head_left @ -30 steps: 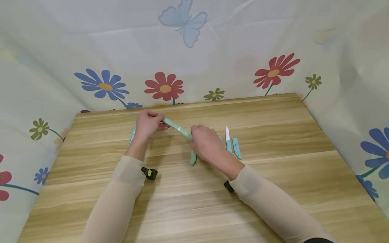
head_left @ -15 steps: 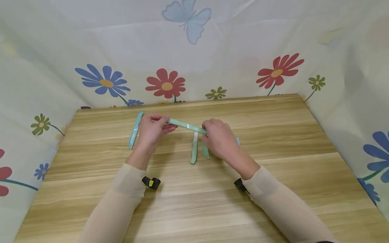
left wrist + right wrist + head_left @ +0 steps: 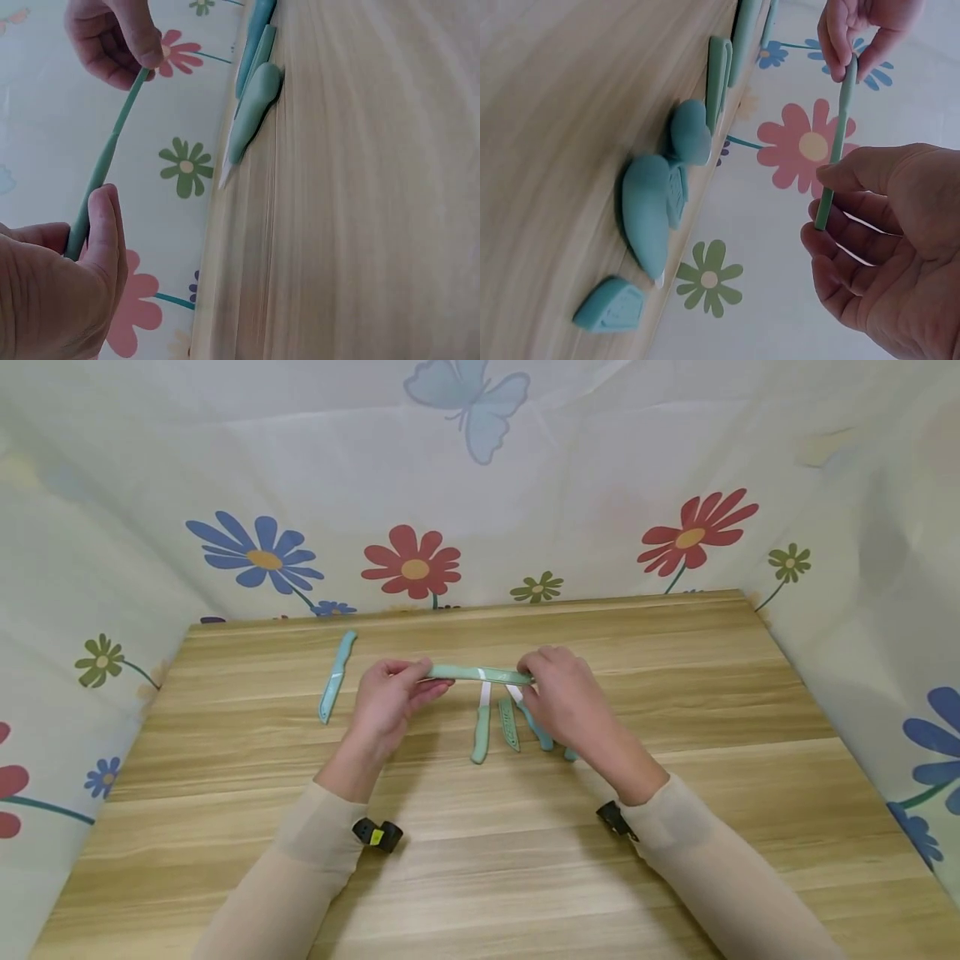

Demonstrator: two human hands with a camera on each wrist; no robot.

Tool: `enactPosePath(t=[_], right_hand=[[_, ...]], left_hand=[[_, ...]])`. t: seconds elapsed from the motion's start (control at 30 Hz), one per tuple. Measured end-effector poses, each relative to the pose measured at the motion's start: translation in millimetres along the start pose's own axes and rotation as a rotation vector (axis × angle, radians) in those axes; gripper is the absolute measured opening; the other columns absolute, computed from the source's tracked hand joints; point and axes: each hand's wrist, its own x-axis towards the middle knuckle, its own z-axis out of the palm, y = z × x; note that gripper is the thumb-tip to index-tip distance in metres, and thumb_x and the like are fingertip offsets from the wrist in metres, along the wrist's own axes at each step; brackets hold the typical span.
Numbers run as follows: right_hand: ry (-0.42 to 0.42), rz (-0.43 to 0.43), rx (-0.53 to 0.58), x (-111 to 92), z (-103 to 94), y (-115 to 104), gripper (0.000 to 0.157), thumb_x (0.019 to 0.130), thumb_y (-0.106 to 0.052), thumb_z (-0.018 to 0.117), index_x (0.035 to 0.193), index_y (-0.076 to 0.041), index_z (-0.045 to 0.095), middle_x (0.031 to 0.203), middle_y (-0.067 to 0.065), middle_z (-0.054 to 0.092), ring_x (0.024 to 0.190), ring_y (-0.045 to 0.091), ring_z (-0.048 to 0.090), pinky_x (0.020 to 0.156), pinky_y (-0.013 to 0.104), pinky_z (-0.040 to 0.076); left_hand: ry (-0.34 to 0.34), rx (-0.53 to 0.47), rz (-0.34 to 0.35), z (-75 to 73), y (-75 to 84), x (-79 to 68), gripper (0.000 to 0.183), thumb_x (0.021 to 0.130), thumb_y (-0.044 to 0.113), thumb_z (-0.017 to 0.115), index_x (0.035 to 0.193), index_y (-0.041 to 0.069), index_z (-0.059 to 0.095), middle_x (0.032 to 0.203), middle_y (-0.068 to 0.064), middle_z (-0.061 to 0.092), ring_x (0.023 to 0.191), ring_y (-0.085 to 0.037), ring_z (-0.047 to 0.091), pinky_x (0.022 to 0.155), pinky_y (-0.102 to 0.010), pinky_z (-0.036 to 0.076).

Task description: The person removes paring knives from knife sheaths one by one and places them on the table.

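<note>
Green knife (image 3: 480,674) in hands (image 3: 386,702) (image 3: 566,693), ends partly covered, blue knife (image 3: 537,732) partly hidden

wood-grain worktop (image 3: 465,885), blue sheathed knife (image 3: 337,679) on its left side, bare-bladed green knife (image 3: 482,731), bare-bladed blue knife (image 3: 537,728), loose green sheath (image 3: 508,724) between those two, white backdrop (image 3: 585,460) behind, printed flowers (image 3: 414,570), pale-blue butterfly (image 3: 483,422)

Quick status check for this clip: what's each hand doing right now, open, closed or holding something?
Left hand: closed, pinching the handle of a green knife.
Right hand: closed, pinching the sheath on that knife.
</note>
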Motion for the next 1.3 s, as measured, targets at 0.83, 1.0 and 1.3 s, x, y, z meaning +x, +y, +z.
enactPosePath(t=[0.83,1.0,1.3], right_hand=[[0.006,-0.114,-0.026,-14.4,-8.0,22.1,0.026,0.094,-0.009,0.079,0.118,-0.002,0.076,0.112,0.010,0.072,0.101,0.030,0.063,0.093,0.046,0.052],[0.015,-0.151,-0.031,-15.2,-7.2,24.9,0.024,0.094,-0.008,0.078,0.118,-0.002,0.076,0.113,0.011,0.072,0.103,0.031,0.064,0.093,0.046,0.053],[0.016,-0.171,-0.046,-15.3,-6.8,26.4,0.023,0.095,-0.009,0.079,0.118,-0.003,0.076,0.113,0.010,0.072,0.104,0.031,0.064,0.093,0.046,0.053]], left_hand=[[-0.050,-0.104,-0.044,13.4,-17.7,-18.2,0.025,0.108,0.011,0.061,0.124,0.000,0.045,0.120,-0.023,0.069,0.110,-0.030,0.075,0.098,-0.036,0.058],[-0.059,-0.109,-0.047,12.4,-19.4,-18.0,0.024,0.108,0.009,0.059,0.125,0.000,0.044,0.120,-0.023,0.066,0.110,-0.031,0.075,0.098,-0.036,0.057],[-0.056,-0.103,-0.051,12.5,-19.6,-17.7,0.022,0.109,0.009,0.059,0.124,0.000,0.045,0.121,-0.022,0.064,0.108,-0.030,0.075,0.098,-0.036,0.058]])
